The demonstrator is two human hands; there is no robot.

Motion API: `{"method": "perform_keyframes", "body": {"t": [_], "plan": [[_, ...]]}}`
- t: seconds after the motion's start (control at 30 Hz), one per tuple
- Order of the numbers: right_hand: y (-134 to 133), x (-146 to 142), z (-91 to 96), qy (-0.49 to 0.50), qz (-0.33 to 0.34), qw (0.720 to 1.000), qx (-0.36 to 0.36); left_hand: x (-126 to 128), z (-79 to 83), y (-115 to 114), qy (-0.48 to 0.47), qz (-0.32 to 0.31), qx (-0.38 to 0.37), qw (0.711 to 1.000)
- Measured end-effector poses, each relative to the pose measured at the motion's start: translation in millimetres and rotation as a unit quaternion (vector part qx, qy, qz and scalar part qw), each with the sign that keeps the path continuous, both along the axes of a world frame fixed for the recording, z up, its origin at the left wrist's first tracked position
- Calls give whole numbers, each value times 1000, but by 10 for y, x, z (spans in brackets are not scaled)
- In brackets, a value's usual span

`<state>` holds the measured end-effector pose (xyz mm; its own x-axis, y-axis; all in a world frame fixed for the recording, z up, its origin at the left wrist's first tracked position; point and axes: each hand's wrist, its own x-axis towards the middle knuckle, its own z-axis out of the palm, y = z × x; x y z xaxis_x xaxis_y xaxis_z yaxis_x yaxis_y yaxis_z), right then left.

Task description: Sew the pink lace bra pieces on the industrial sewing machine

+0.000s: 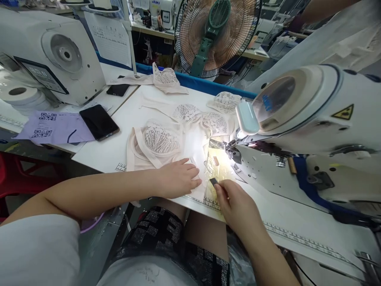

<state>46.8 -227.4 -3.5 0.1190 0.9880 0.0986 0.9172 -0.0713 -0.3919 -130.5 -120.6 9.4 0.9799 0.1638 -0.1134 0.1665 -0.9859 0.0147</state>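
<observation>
Evidently soft, the limp cream lace bra piece (160,141) lies under the flat left hand (178,176); the right hand (235,204) pinches a small dark tab (214,182).

This is a garment sewing workshop. Just right of the hands stands an industrial sewing machine (312,119), its lamp lighting the white worktable (125,119). Beyond the fingers lie lace bra cups (160,139). Far left of them sits a second machine (50,51), and behind the table are a standing fan (217,35) and more sewing stations (160,14).
</observation>
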Motion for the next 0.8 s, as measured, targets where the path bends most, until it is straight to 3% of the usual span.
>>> {"method": "perform_keyframes", "body": {"t": [0.13,0.3,0.53,0.8], "plan": [[86,-45,-124,-34,-1,999,6,-1,24,-48,11,13,-16,1000],[140,-131,-137,-84,5,996,5,-14,38,-76,29,20,-7,999],[152,-147,-72,-116,25,992,-35,15,98,-94,56,30,-11,998],[-116,-52,98,-154,40,981,-113,28,104,-105,68,36,-15,997]]}}
